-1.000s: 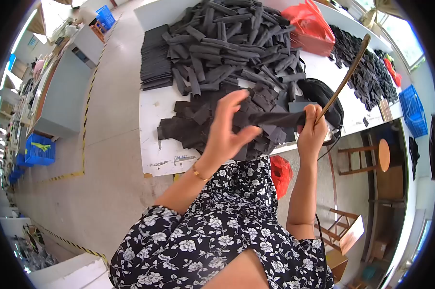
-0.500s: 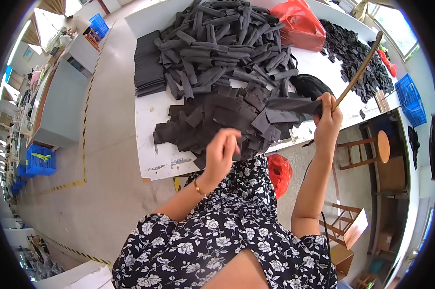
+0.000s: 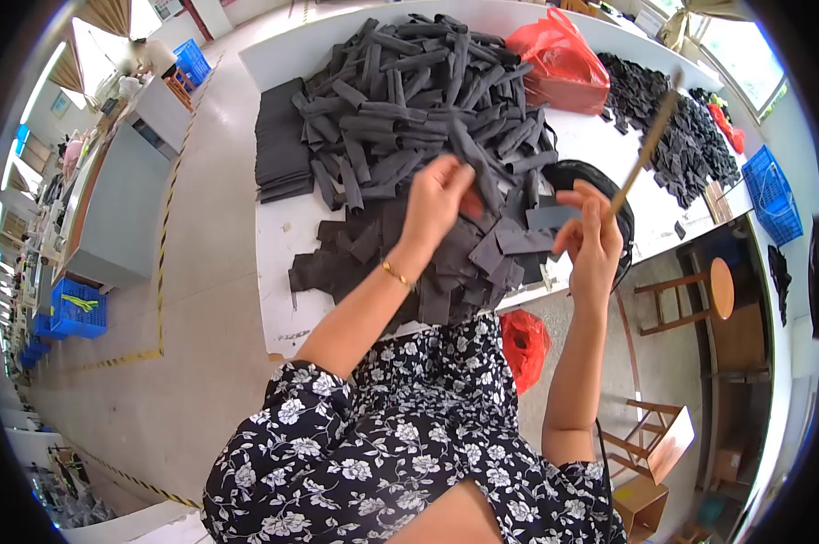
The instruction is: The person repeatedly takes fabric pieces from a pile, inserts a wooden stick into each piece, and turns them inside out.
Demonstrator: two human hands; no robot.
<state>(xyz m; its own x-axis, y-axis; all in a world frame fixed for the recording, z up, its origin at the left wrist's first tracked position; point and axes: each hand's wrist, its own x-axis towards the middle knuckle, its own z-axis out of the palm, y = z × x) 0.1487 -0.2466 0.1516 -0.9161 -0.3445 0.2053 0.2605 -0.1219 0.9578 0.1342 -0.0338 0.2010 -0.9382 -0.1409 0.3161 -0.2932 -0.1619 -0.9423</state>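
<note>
Over the pile of flat dark pieces point(image 3: 364, 245), my left hand point(image 3: 441, 199) is closed on a dark fabric tube point(image 3: 475, 163), which slants up toward the heap of rolled dark tubes point(image 3: 400, 86). My right hand point(image 3: 595, 236) is at the table's right front edge, with a thin wooden stick point(image 3: 647, 145) held between its fingers and pointing up and right. Behind that hand lies a black bundle point(image 3: 577, 172). A neat stack of dark cloth point(image 3: 282, 140) sits at the table's back left.
A red plastic bag point(image 3: 564, 68) stands on the white table point(image 3: 278, 308) at the back right, beside a spread of small dark pieces point(image 3: 677, 127). Another red bag point(image 3: 525, 349) hangs below the front edge. Wooden stools point(image 3: 720, 283) and a blue crate point(image 3: 772, 195) are at right.
The dark strip that was at my right hand is gone from there. My left hand has risen toward the tube heap and closed on a dark tube. The stick has shifted slightly left.
</note>
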